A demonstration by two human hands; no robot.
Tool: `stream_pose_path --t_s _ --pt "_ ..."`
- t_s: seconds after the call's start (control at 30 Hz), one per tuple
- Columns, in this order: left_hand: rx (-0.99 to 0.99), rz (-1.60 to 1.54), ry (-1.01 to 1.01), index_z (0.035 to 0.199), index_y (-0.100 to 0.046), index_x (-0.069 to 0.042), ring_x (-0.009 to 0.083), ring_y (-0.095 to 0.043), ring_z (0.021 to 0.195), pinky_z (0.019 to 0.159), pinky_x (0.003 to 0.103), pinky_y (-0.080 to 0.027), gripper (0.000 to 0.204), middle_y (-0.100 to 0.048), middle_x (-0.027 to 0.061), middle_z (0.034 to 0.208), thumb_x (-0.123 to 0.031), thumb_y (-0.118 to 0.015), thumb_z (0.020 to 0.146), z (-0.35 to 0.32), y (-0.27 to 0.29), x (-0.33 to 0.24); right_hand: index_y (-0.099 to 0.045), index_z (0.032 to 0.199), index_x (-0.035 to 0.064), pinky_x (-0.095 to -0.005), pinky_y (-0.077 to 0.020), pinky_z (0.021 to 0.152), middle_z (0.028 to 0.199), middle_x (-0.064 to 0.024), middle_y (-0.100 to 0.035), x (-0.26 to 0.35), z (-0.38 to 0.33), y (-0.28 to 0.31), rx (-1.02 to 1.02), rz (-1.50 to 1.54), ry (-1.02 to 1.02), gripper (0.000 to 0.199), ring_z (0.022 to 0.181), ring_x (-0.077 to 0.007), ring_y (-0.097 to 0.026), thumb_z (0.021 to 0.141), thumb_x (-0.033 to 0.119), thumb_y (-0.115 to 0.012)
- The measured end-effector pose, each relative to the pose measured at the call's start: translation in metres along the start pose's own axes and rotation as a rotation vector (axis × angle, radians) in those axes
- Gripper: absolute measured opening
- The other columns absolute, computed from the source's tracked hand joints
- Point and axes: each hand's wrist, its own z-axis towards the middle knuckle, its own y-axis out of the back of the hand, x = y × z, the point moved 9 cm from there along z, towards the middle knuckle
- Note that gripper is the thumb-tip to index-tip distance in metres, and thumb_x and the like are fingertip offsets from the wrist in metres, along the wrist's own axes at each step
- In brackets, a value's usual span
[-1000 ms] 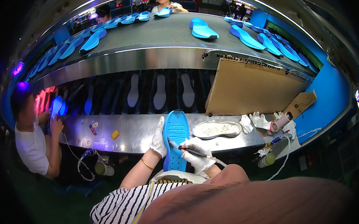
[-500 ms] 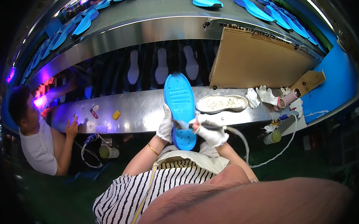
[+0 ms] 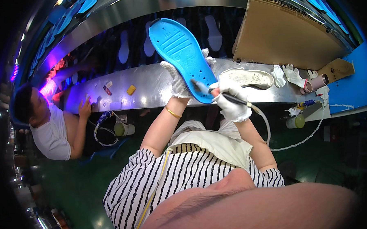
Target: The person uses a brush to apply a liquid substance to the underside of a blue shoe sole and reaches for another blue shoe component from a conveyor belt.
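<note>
Left hand (image 3: 175,80) gripped the blue sole (image 3: 179,51), tilted over the bench (image 3: 150,82); right hand (image 3: 232,102) pinched a brush (image 3: 202,88) at its near end, contact unclear. Apparent step: brushing; next stroke seemingly needed the sole steady. White sole (image 3: 250,78) lay on bench, right.

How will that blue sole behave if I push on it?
The blue sole looks fairly stiff: its far end juts past the gloved left hand without visible droop. It is probably light, since the right hand holds a brush-like tool and only the left seems to support it. Its ribs might add grip.
</note>
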Motion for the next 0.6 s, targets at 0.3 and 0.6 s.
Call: stream_pose_path --t_s 0.3,0.6 --pt "0.154 -0.018 0.0 0.139 -0.035 -0.004 0.0365 -0.051 0.117 0.105 0.05 -0.038 0.117 -0.047 0.021 0.133 -0.085 -0.053 0.056 0.004 -0.011 -0.013 -0.06 0.088 0.0037 -0.0246 -0.0497 0.065 0.089 -0.0068 -0.065 -0.033 -0.012 0.006 -0.045 0.177 -0.374 0.011 0.072 -0.0113 -0.06 0.081 0.002 -0.069" --pt "0.255 0.415 0.143 0.135 -0.039 0.0 0.0344 -0.057 0.111 0.089 0.042 -0.053 0.12 -0.05 0.0264 0.126 -0.089 -0.044 0.055 0.011 -0.022 -0.016 -0.061 0.082 0.0016 -0.0285 -0.0514 0.071 0.089 -0.0085 -0.064 -0.032 -0.011 0.008 0.008 0.338 -0.345 0.011 0.08 -0.0156 -0.062 0.077 0.0 -0.07"
